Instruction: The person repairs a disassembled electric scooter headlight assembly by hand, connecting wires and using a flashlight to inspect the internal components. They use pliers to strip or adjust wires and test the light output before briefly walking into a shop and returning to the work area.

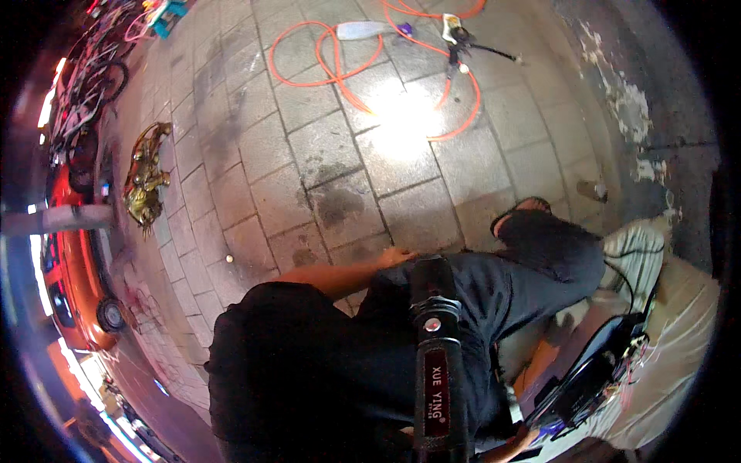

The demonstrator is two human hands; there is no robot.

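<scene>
My left hand point(395, 257) lies slack on a knee point(390, 284), my right hand point(525, 442) is beside the black device point(580, 380) at lower right, grip too hidden to tell; I'd best steady it without tugging its wires point(631, 351).

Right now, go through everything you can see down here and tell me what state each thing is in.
Black unit, wires exposed.
Black flashlight, aimed toward the bright patch, apparently lit; lens hidden.
Orange hose, loosely looped.
Pale bottle, lying on its side, purple cap on.
Gold animal figure, standing.
Paving, dark-stained in places; can't tell if wet.
Orange car, on its wheels; can't tell if running.
Sandal, worn.
</scene>
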